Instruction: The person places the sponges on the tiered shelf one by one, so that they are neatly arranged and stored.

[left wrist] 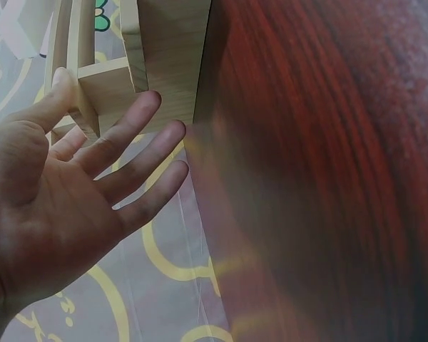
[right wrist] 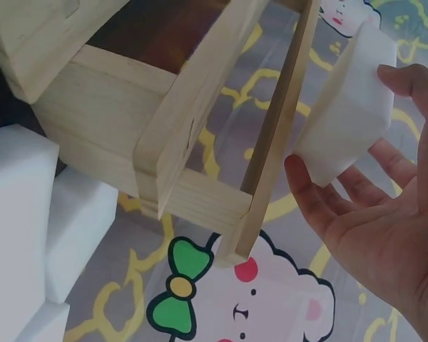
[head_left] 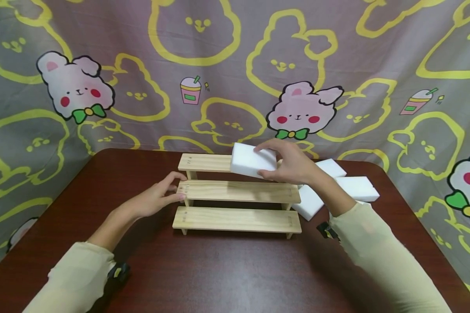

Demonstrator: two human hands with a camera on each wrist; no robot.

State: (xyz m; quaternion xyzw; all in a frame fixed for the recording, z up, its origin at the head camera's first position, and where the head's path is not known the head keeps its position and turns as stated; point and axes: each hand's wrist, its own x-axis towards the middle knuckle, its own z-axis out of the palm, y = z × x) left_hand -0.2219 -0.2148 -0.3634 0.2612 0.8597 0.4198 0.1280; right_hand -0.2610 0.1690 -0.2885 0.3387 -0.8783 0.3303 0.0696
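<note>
A three-tier wooden step shelf (head_left: 239, 191) stands on the table, its planks rising toward the back. My right hand (head_left: 291, 163) holds a white foam block (head_left: 248, 160), thumb on one side and fingers on the other, over the right part of the top plank. In the right wrist view the same foam block (right wrist: 353, 107) is tilted beside the plank's edge. At the shelf's left end, my left hand (head_left: 154, 198) pinches the middle plank (left wrist: 82, 78) between thumb and index finger. Its other fingers (left wrist: 146, 167) extend loosely beside the lower tier.
Beside the shelf's right end, more white foam blocks (head_left: 358, 188) lie on the dark red-brown table (head_left: 227, 274), partly behind my right forearm. A patterned curtain (head_left: 227, 78) with cartoon rabbits hangs right behind the table.
</note>
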